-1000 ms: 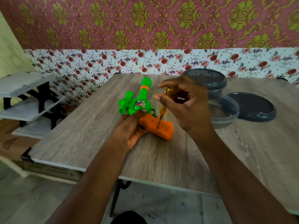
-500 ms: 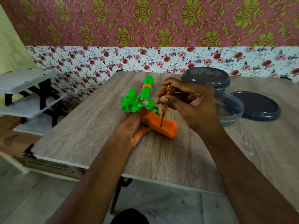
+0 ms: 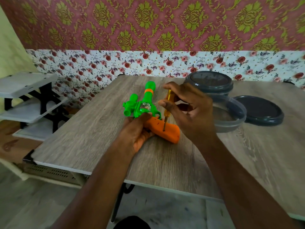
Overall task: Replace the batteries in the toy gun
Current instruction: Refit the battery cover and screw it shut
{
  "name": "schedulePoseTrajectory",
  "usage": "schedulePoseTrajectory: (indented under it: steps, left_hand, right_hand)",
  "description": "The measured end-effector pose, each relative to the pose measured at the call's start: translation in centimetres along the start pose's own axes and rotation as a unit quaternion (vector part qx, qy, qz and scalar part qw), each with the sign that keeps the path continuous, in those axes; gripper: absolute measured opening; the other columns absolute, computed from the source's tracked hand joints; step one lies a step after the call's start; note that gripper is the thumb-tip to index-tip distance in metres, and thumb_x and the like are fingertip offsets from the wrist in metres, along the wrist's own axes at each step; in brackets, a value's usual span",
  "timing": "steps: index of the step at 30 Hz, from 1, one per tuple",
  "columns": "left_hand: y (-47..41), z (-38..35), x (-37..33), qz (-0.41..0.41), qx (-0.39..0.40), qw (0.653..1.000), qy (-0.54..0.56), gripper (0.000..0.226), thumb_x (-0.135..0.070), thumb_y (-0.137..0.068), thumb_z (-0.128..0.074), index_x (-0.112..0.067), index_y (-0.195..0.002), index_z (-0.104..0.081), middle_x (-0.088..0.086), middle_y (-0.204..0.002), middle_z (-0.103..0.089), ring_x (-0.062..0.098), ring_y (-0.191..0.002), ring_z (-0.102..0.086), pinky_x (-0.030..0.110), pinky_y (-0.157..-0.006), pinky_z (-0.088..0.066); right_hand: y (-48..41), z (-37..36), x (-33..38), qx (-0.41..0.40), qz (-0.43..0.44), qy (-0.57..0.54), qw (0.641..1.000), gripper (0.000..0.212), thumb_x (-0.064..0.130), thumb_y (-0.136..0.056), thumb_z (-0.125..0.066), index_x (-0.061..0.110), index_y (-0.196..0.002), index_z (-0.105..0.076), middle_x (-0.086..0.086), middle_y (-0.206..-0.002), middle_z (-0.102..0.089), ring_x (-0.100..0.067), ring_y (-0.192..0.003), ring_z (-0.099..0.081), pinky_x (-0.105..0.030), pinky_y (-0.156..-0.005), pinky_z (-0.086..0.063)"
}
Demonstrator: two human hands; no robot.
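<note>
A green toy gun (image 3: 142, 105) with an orange grip (image 3: 168, 133) lies on its side on the wooden table (image 3: 92, 133), barrel pointing away from me. My left hand (image 3: 137, 129) holds it where the green body meets the grip. My right hand (image 3: 189, 113) pinches a small screwdriver (image 3: 167, 107) with a yellow handle, held nearly upright, its tip set on the orange grip.
A clear round container (image 3: 231, 114) stands just right of my right hand, a lidded dark container (image 3: 208, 81) behind it and a loose dark lid (image 3: 259, 110) further right. White shelves on a black frame (image 3: 26, 103) stand left of the table.
The fingers of my right hand have shifted round the screwdriver handle while its tip stays on the orange grip. The gun and my left hand have stayed in place.
</note>
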State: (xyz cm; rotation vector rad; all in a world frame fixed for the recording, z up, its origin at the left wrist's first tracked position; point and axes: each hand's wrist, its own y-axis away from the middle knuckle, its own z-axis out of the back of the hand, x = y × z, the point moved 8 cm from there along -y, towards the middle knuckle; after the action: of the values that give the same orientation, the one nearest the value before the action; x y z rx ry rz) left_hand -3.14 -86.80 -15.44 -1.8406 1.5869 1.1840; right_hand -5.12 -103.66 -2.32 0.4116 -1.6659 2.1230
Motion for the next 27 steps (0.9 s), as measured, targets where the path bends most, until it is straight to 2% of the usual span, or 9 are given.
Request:
schedulePoseTrajectory:
  steps: [3,5,7,11,14,18,21,24,27]
  left_hand:
    - [-0.1,0.2,0.1,0.006,-0.010,1.000,-0.009,0.044,0.000,-0.098,-0.058,-0.003,-0.141,-0.052,0.024,-0.111,-0.072,0.028,-0.080,-0.077,0.050,-0.061,-0.063]
    - [-0.1,0.2,0.1,0.007,-0.012,1.000,-0.013,0.043,-0.001,-0.098,-0.058,-0.003,-0.140,-0.053,0.028,-0.118,-0.070,0.038,-0.096,-0.074,0.057,-0.070,-0.063]
    - [0.0,0.1,0.0,0.004,-0.010,1.000,-0.014,0.040,-0.001,-0.098,-0.059,-0.003,-0.138,-0.054,0.031,-0.121,-0.068,0.048,-0.110,-0.068,0.063,-0.078,-0.059]
    - [-0.1,0.0,0.0,0.003,-0.005,1.000,-0.012,0.040,-0.001,-0.098,-0.058,-0.002,-0.138,-0.054,0.032,-0.122,-0.068,0.052,-0.114,-0.065,0.066,-0.081,-0.057]
    - [-0.1,0.0,0.0,0.004,-0.003,1.000,-0.014,0.038,0.000,-0.098,-0.058,0.001,-0.136,-0.055,0.032,-0.118,-0.069,0.049,-0.104,-0.070,0.064,-0.078,-0.059]
    - [0.1,-0.4,-0.1,0.004,0.005,1.000,-0.005,0.038,0.002,-0.099,-0.056,0.003,-0.136,-0.055,0.021,-0.088,-0.076,0.030,-0.070,-0.077,0.053,-0.063,-0.063]
    - [0.3,-0.3,-0.1,0.004,-0.002,1.000,-0.012,0.037,0.002,-0.099,-0.055,0.003,-0.137,-0.054,0.020,-0.086,-0.077,0.029,-0.069,-0.077,0.051,-0.061,-0.063]
    - [0.3,-0.1,-0.1,0.006,-0.005,1.000,-0.013,0.040,0.000,-0.099,-0.057,0.000,-0.139,-0.054,0.030,-0.113,-0.071,0.041,-0.095,-0.074,0.058,-0.071,-0.062]
    - [0.3,-0.2,0.0,0.009,-0.008,1.000,-0.009,0.041,-0.001,-0.099,-0.057,0.000,-0.140,-0.053,0.034,-0.124,-0.066,0.050,-0.114,-0.065,0.063,-0.077,-0.058]
  right_hand:
    - [-0.1,-0.5,-0.6,0.034,-0.047,-0.135,0.989,0.026,-0.007,-0.097,-0.061,-0.008,-0.122,-0.068,-0.021,-0.113,-0.069,-0.031,-0.101,-0.074,-0.047,-0.084,-0.063]
    - [-0.1,-0.7,-1.1,0.046,-0.095,-0.201,0.974,0.032,-0.014,-0.096,-0.056,-0.009,-0.127,-0.065,-0.022,-0.112,-0.071,-0.034,-0.100,-0.076,-0.043,-0.089,-0.062]
    - [-0.1,-0.6,-1.2,0.050,-0.122,-0.229,0.964,0.038,-0.016,-0.094,-0.058,-0.006,-0.131,-0.063,-0.019,-0.108,-0.074,-0.032,-0.097,-0.077,-0.036,-0.087,-0.061]
    - [-0.2,-0.1,-1.6,0.030,-0.127,-0.223,0.966,0.039,-0.012,-0.088,-0.069,-0.007,-0.127,-0.066,-0.019,-0.104,-0.076,-0.029,-0.092,-0.078,-0.034,-0.082,-0.063]
    - [-0.5,0.4,-1.6,0.003,-0.100,-0.149,0.984,0.036,-0.004,-0.083,-0.080,-0.005,-0.118,-0.072,-0.022,-0.098,-0.074,-0.027,-0.088,-0.077,-0.040,-0.081,-0.065]
    - [-0.7,0.7,-1.2,-0.020,-0.066,-0.078,0.995,0.033,0.003,-0.078,-0.086,-0.003,-0.108,-0.075,-0.018,-0.084,-0.063,-0.006,-0.070,-0.064,-0.019,-0.069,-0.058]
    - [-0.4,0.5,-0.9,-0.012,-0.057,-0.083,0.995,0.028,0.003,-0.083,-0.082,-0.004,-0.109,-0.074,-0.007,-0.087,-0.058,-0.003,-0.076,-0.065,-0.016,-0.068,-0.055]
    - [-0.3,-0.2,-0.6,0.036,-0.057,-0.139,0.988,0.023,-0.007,-0.094,-0.066,-0.007,-0.116,-0.070,-0.019,-0.104,-0.064,-0.020,-0.095,-0.073,-0.033,-0.080,-0.061]
    - [-0.3,-0.5,-0.9,0.054,-0.078,-0.196,0.976,0.031,-0.016,-0.093,-0.059,-0.005,-0.120,-0.067,-0.024,-0.109,-0.067,-0.035,-0.096,-0.075,-0.055,-0.089,-0.061]
